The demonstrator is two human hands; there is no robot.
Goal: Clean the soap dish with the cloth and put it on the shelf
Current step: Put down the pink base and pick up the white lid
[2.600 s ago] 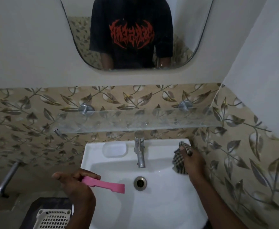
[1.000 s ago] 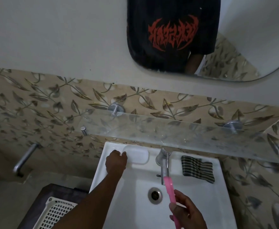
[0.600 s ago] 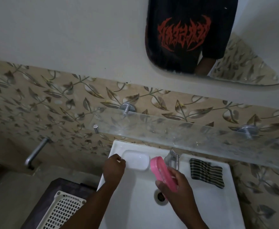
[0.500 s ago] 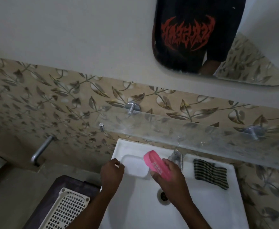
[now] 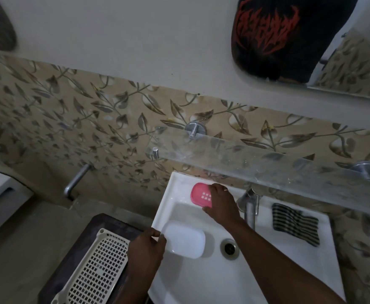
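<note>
White porcelain dominates: a sink [image 5: 267,277] beneath a long glass shelf [image 5: 267,165], which runs above and beyond both hands. Right of the right hand, past the tap [image 5: 250,208], the striped cloth [image 5: 295,223] lies flat on the rim, touched by neither hand. The white dish [image 5: 185,240], the task's object, hangs over the basin just right of the left hand. Its pink insert [image 5: 199,194] is at the sink's back rim, under the right hand's fingertips. The step appears to be parting the two pieces ahead of wiping. Done well, the insert should be laid flat and well back from the basin edge so it cannot slide in, freeing that hand to cross to the cloth. The dish should be kept level over the basin so any drips fall there. The left hand [image 5: 145,251] pinches the dish's left edge between thumb and fingers. The right hand [image 5: 221,205] is curled on the insert's right edge, fingers over it and thumb at its near side; whether the insert already rests on the rim cannot be told.
</note>
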